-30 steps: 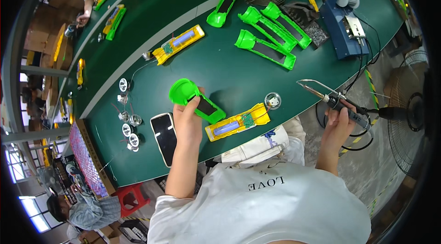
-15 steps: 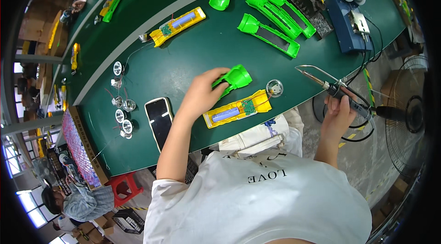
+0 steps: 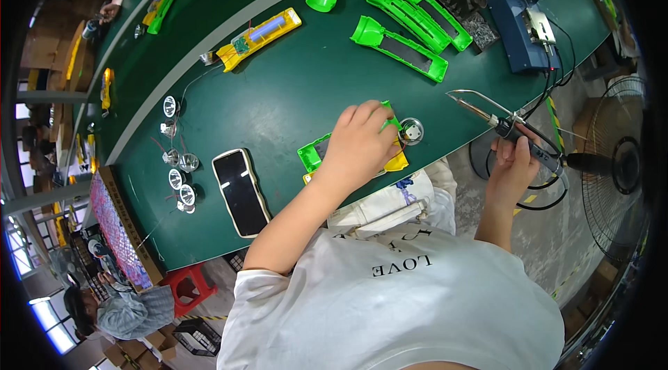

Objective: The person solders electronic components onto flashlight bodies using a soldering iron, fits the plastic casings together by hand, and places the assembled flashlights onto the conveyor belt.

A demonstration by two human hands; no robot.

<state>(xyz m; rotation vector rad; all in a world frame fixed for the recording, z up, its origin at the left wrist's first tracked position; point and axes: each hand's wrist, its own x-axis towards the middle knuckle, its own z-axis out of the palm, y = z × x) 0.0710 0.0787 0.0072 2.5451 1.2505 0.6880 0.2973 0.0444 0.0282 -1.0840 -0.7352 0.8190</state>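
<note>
Left hand (image 3: 362, 144) holds a long green plastic casing (image 3: 311, 155) over a yellow plastic casing (image 3: 397, 162); align edges. Right hand (image 3: 513, 161) grips a black-handled soldering iron (image 3: 504, 128), best kept clear.

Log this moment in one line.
left hand: on green casing, over yellow casing | right hand: holding soldering iron | on table: phone

The flat tabletop (image 3: 257, 116) is dark green; at its near edge, the long plastic half-shell (image 3: 314, 150) is bright green with a dark inset. The pen-shaped soldering iron (image 3: 507, 130) has a silver barrel and black handle. The short-sleeved fabric shirt (image 3: 396, 314) is white with black lettering.
</note>
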